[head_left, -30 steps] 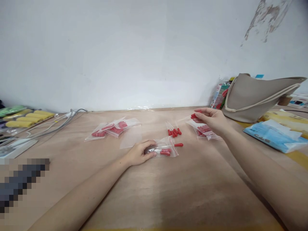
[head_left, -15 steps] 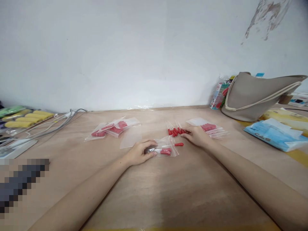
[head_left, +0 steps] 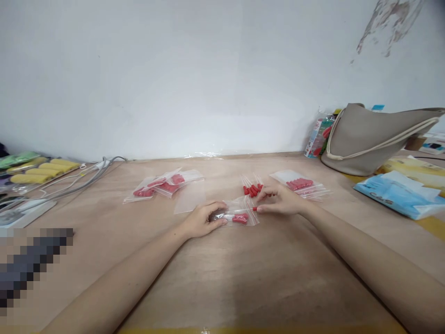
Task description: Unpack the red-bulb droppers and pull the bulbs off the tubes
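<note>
The desk point(head_left: 208, 287) has a grey tote point(head_left: 368, 141) at right; hands are apart, left hand point(head_left: 200, 221) clamped on a clear zip bag point(head_left: 237, 207) mid-desk, right hand point(head_left: 282, 199) nearby, can't tell if it's pinching; red droppers point(head_left: 252, 190) fanned just behind; lone dropper point(head_left: 255, 209) at the right thumb.

The left hand point(head_left: 202, 221) curves around one clear zip bag point(head_left: 235, 207), with red-bulbed droppers point(head_left: 239, 218) inside. At the bag's right end, the right hand point(head_left: 280, 199) touches another dropper point(head_left: 255, 208). Several loose droppers point(head_left: 252, 190) lie farther away.
</note>
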`<state>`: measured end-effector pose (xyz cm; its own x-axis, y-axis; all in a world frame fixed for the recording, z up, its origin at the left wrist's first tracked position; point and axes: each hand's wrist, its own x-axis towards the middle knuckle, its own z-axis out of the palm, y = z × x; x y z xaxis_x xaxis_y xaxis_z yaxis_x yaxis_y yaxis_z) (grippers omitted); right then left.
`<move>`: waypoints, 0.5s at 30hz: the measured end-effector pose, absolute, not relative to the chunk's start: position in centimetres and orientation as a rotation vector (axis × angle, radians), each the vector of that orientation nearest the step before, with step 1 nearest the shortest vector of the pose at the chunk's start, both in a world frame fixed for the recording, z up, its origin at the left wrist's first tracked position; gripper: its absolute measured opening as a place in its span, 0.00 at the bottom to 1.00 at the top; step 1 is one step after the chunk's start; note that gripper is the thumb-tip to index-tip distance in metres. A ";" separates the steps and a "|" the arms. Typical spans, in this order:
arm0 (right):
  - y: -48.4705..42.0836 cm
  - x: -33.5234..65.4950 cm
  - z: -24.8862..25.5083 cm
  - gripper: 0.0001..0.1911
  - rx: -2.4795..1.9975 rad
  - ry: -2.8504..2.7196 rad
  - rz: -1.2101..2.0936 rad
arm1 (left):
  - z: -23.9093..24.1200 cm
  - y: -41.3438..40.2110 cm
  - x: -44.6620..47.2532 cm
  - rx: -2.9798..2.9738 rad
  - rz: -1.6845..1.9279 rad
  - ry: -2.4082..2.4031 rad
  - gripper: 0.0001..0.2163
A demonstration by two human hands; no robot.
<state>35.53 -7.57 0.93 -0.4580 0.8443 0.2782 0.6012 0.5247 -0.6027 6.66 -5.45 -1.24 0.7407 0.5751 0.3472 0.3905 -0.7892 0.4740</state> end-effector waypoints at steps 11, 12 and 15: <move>-8.0 32.5 -0.3 0.12 -1.166 -2.031 0.789 | -0.9 -5.7 6.8 2.573 0.681 0.759 0.17; -8.1 32.1 -0.4 0.11 -1.172 -2.023 0.797 | -0.9 -5.8 6.8 2.573 0.682 0.760 0.17; -8.4 31.3 -0.6 0.10 -1.172 -2.042 0.817 | -0.9 -5.8 6.8 2.585 0.686 0.768 0.16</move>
<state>31.34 -8.39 -0.57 -0.3991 0.8906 0.2181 0.4940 0.4093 -0.7671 6.84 -5.82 -0.85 0.7349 0.5830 0.3465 0.4097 -0.7888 0.4582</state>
